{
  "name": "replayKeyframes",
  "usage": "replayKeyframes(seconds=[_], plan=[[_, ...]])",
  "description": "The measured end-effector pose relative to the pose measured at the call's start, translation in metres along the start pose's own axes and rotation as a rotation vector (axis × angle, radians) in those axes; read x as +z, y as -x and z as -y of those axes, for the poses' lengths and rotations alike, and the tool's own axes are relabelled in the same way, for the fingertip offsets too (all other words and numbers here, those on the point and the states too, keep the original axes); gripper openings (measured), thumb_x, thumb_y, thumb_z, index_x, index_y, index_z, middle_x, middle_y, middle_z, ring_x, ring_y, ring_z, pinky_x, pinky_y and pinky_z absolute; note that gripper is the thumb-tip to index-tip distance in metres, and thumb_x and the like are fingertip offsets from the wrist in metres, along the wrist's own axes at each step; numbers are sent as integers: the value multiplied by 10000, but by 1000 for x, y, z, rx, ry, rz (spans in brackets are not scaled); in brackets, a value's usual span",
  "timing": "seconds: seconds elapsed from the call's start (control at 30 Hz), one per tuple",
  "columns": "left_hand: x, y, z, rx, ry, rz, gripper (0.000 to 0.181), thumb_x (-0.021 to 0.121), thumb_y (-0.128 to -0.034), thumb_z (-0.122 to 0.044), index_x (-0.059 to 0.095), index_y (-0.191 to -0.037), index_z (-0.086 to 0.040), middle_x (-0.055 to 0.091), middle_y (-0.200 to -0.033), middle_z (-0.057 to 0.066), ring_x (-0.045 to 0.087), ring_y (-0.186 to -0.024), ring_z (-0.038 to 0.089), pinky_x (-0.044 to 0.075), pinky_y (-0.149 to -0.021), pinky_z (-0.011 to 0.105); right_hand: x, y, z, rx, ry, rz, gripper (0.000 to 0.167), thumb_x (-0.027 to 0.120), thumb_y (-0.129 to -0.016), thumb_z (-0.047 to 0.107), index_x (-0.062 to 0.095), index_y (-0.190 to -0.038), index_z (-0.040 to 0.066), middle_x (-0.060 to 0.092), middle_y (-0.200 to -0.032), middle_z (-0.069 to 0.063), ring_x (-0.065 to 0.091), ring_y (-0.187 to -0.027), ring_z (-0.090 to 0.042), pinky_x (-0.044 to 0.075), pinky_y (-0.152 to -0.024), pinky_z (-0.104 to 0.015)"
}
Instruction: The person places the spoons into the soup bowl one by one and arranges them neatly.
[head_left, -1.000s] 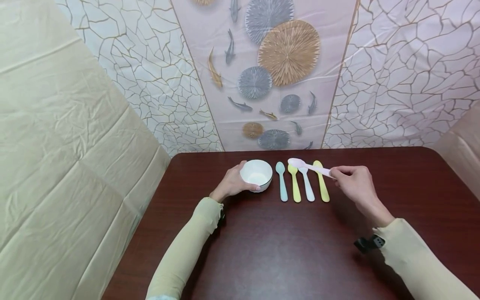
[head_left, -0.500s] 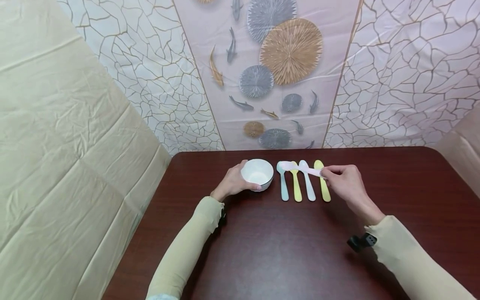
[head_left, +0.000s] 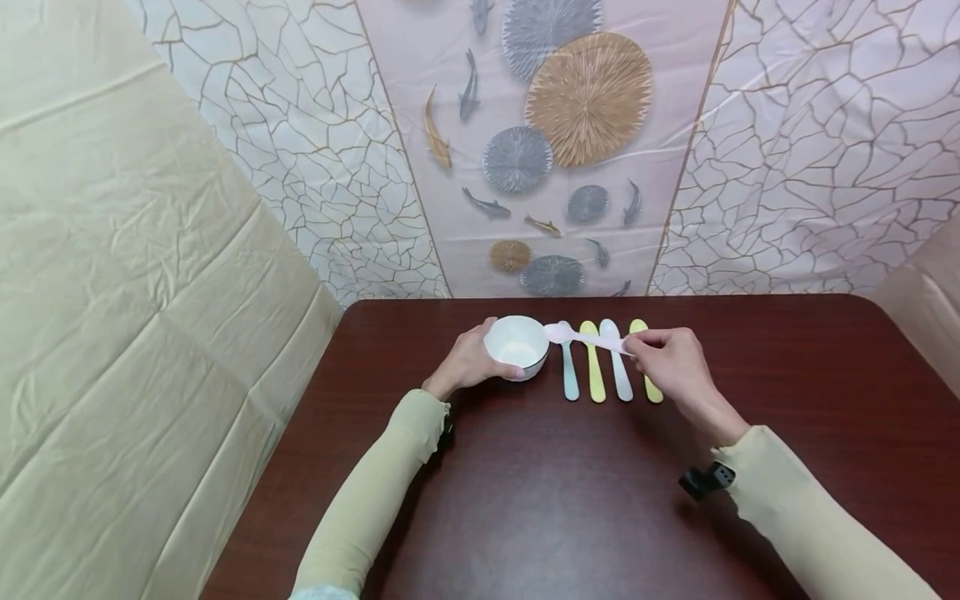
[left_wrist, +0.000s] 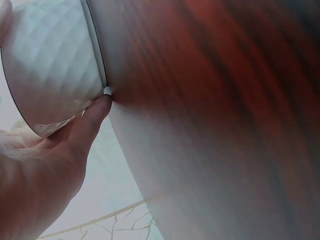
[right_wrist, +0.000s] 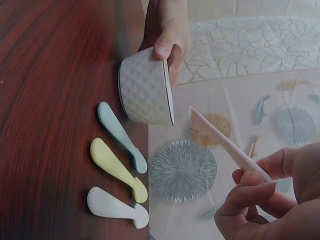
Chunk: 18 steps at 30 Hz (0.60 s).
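Note:
My left hand (head_left: 471, 358) grips the left side of a white bowl (head_left: 517, 343), thumb at the near side. The bowl's quilted outer wall (right_wrist: 145, 90) and dark rim line show in the right wrist view. Between thumb and fingers my right hand (head_left: 669, 365) pinches the handle end of a pale pink spoon (head_left: 592, 337), held above the table. Its scoop points left, close to the bowl's right rim. Below it lie a light blue spoon (head_left: 571, 379), a yellow spoon (head_left: 595, 375), a white spoon (head_left: 621, 375) and another yellow spoon (head_left: 654, 390), side by side.
The dark red wooden table (head_left: 555, 500) carries all of these. Behind its far edge hangs a patterned cloth (head_left: 555, 208), and a beige cloth (head_left: 150, 292) hangs at the left.
My right hand has moved left with the pink spoon, bringing its scoop from over the first yellow spoon to beside the bowl's rim. My left hand keeps its hold on the bowl.

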<state>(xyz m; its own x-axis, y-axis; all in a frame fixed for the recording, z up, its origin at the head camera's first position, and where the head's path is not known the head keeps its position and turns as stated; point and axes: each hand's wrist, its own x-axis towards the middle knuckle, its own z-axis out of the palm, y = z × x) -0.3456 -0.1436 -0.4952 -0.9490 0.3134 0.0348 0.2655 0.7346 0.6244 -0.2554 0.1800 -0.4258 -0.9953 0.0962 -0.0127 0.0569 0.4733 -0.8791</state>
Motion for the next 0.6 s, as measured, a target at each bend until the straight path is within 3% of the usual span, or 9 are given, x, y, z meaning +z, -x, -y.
replayKeyframes(seconds=[0.23, 0.4, 0.6], plan=[[-1, 0, -2, -13, 4, 11, 1069, 1006, -727, -464, 468, -1579, -107, 655, -1481, 190, 655, -1304, 350, 542, -1111, 499, 7, -1, 6, -1, 1, 3, 291, 624, -1010, 187, 802, -1101, -25, 639, -659, 30, 494, -584, -67, 356, -507, -251], [-2, 0, -3, -22, 8, 15, 1086, 1000, -732, -471, 454, -1599, -112, 643, -1501, 187, 647, -1315, 349, 539, -1116, 502, 11, -2, 9, -1, 21, 10, 304, 625, -1003, 196, 810, -1130, -10, 618, -636, 66, 498, -575, -71, 371, -523, -258], [-2, 1, -3, -20, 5, 14, 1068, 999, -733, -473, 466, -1588, -119, 650, -1489, 188, 650, -1317, 352, 541, -1113, 506, 19, -5, 9, -5, 35, 33, 324, 629, -996, 190, 815, -1169, -11, 692, -741, 52, 563, -653, -90, 412, -541, -260]])
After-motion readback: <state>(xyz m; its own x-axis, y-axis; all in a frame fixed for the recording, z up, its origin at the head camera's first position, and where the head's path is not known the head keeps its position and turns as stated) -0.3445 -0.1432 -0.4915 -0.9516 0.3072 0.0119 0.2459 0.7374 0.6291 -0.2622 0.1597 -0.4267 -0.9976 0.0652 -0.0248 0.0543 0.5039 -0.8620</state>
